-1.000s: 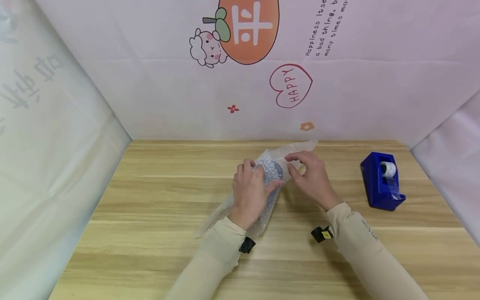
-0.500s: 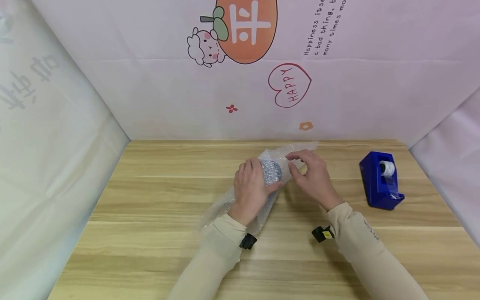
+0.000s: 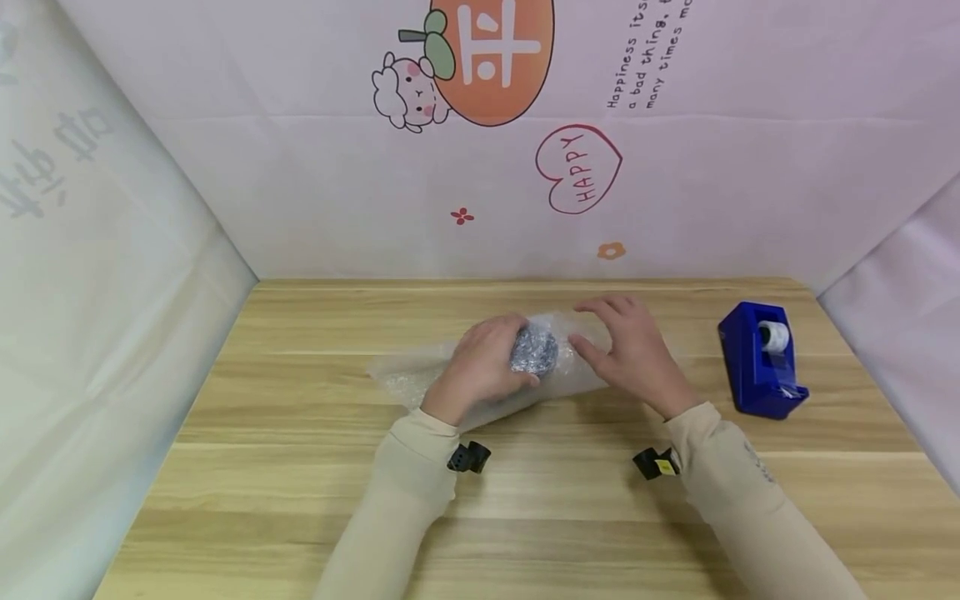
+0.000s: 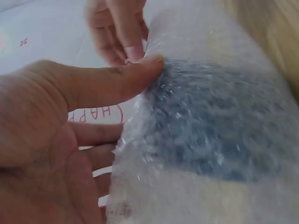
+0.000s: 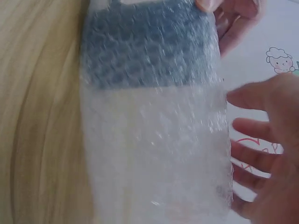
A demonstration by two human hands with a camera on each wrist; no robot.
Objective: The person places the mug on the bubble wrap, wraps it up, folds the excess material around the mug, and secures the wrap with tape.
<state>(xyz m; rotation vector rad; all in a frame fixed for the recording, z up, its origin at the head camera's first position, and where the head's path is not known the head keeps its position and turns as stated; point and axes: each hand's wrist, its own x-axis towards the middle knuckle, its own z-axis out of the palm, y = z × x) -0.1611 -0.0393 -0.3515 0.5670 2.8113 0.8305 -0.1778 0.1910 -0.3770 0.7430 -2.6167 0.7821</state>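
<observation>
The bubble wrap (image 3: 480, 375) lies near the middle of the counter (image 3: 300, 467), stretched from about 9 o'clock to 3 o'clock, and a dark round object (image 3: 534, 350) sits inside it, near its centre. In the left wrist view the wrap (image 4: 205, 140) is seen very close, and the dark object (image 4: 215, 126) shows through the bubbles as a blue-grey patch. In the right wrist view the wrap (image 5: 154, 130) looks like a long clear tube, with the object (image 5: 145, 46) at its far end.

The left hand (image 3: 480, 367) is on the wrap at the 9 o'clock side of the object. Its fingers curl around the wrapped object and hold it; in the left wrist view the thumb (image 4: 107, 84) presses on the wrap at the edge of the dark patch. The right hand (image 3: 630, 350) is at the 3 o'clock side of the object. Its fingers are spread and rather straight, and they rest against the wrap without pinching it; in the right wrist view the fingers (image 5: 261, 130) are beside the tube, just touching its edge.

A blue tape dispenser (image 3: 761, 358) stands on the counter at 3 o'clock, well apart from the hands, with a roll of tape (image 3: 775, 335) in it. Nothing stands between it and the right hand. Behind the counter, at 12 o'clock, hangs a pale backdrop (image 3: 300, 167) with a cartoon sheep (image 3: 405, 83) and a red heart (image 3: 579, 169).
</observation>
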